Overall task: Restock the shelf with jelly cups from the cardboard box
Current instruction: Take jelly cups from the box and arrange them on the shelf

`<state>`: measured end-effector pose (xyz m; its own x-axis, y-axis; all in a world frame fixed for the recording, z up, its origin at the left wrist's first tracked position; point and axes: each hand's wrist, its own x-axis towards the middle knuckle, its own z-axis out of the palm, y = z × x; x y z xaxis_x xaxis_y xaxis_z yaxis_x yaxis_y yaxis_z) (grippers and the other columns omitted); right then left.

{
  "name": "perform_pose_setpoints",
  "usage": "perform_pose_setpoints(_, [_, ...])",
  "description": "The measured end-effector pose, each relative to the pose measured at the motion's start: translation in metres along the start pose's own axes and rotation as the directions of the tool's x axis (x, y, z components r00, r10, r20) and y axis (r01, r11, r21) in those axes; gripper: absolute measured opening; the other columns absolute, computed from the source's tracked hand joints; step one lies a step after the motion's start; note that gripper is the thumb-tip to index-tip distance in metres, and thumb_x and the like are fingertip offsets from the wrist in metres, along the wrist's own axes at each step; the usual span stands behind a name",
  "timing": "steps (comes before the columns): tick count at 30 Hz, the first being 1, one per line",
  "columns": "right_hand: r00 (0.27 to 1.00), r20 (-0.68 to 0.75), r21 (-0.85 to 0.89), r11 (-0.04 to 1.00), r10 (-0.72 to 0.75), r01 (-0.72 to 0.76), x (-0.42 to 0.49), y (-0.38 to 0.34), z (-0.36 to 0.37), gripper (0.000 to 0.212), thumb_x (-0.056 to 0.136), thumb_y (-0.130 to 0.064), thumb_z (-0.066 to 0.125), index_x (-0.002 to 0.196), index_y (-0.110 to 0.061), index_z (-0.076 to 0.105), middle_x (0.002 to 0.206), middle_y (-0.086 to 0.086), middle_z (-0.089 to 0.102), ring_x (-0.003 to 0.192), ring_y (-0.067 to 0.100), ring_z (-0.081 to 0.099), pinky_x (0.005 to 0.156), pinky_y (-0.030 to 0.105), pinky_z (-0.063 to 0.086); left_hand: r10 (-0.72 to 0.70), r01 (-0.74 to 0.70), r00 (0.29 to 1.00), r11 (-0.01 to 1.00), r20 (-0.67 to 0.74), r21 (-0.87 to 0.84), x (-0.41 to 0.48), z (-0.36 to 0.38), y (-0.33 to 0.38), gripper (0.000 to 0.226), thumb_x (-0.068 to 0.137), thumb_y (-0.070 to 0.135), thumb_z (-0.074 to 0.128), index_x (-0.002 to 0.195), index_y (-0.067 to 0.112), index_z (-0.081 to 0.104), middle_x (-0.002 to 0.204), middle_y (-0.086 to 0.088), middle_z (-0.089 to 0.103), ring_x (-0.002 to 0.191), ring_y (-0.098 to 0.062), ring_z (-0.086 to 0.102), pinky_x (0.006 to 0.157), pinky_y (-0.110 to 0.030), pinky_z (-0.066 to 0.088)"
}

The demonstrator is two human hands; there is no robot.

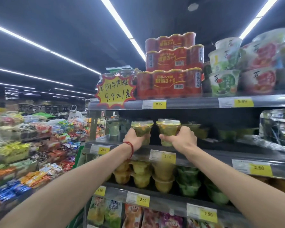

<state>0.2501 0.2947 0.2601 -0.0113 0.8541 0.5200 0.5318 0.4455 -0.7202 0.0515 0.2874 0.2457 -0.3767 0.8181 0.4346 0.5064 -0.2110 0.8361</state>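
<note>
Head view: at centre, the left hand [135,137] grips a jelly cup [141,127] and the right hand [182,139] grips a second jelly cup [168,127] just beside it, above the grey shelf [220,153]. Candy bins [31,137] fill 9 o'clock; ceiling light strips [122,25] run at 12.
</note>
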Motion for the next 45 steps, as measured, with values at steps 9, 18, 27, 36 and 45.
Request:
perform_pose_setpoints(9, [0.999,0.028,-0.201,0.979,-0.024,0.029,0.004,0.007,0.012,0.063,0.076,-0.07,0.074,0.099,-0.014,0.055,0.094,0.001,0.065,0.088,0.026,0.061,0.069,0.033,0.045,0.079,-0.026,0.984,0.949,-0.157,0.313,-0.002,0.027,-0.015,0.053,0.09,0.06,0.052,0.121,0.018,0.045,0.13,-0.006,0.058,0.13,-0.033,0.043,0.106,-0.04,0.029])
perform_pose_setpoints(18, [0.991,0.132,-0.24,0.969,-0.033,0.064,0.005,0.008,0.008,0.06,0.079,-0.071,0.07,0.092,-0.016,0.051,0.084,0.0,0.062,0.084,0.025,0.064,0.066,0.034,0.048,0.122,-0.037,0.973,0.919,-0.195,0.393,-0.005,0.032,-0.019,0.049,0.092,0.061,0.046,0.115,0.018,0.042,0.117,-0.003,0.062,0.118,-0.031,0.052,0.096,-0.033,0.027])
perform_pose_setpoints(27, [0.936,0.352,-0.13,0.99,0.001,0.048,0.013,0.015,-0.002,0.054,0.09,-0.049,0.073,0.122,-0.009,0.054,0.116,0.008,0.065,0.107,0.029,0.063,0.09,0.045,0.056,0.103,-0.025,0.982,0.901,-0.157,0.434,-0.006,0.03,-0.014,0.048,0.093,0.057,0.049,0.12,0.016,0.043,0.122,-0.004,0.06,0.119,-0.027,0.052,0.103,-0.036,0.027])
perform_pose_setpoints(36, [0.965,0.253,-0.243,0.961,-0.071,0.134,-0.001,0.008,-0.004,0.042,0.093,-0.055,0.066,0.094,-0.015,0.053,0.091,0.001,0.065,0.086,0.022,0.063,0.073,0.036,0.052,-0.056,0.077,0.997,0.869,-0.058,0.489,0.003,0.023,-0.009,0.06,0.093,0.058,0.049,0.132,0.014,0.04,0.13,-0.008,0.058,0.124,-0.033,0.051,0.108,-0.045,0.035])
perform_pose_setpoints(45, [0.964,0.222,-0.367,0.903,-0.147,0.223,-0.027,0.009,-0.027,0.053,0.101,-0.044,0.056,0.134,-0.002,0.05,0.128,0.014,0.065,0.118,0.035,0.062,0.083,0.039,0.046,-0.014,0.071,0.992,0.883,-0.124,0.463,-0.046,0.016,0.003,0.076,0.101,0.053,0.034,0.155,0.004,0.012,0.161,-0.016,0.014,0.148,-0.032,0.014,0.12,-0.045,0.015])
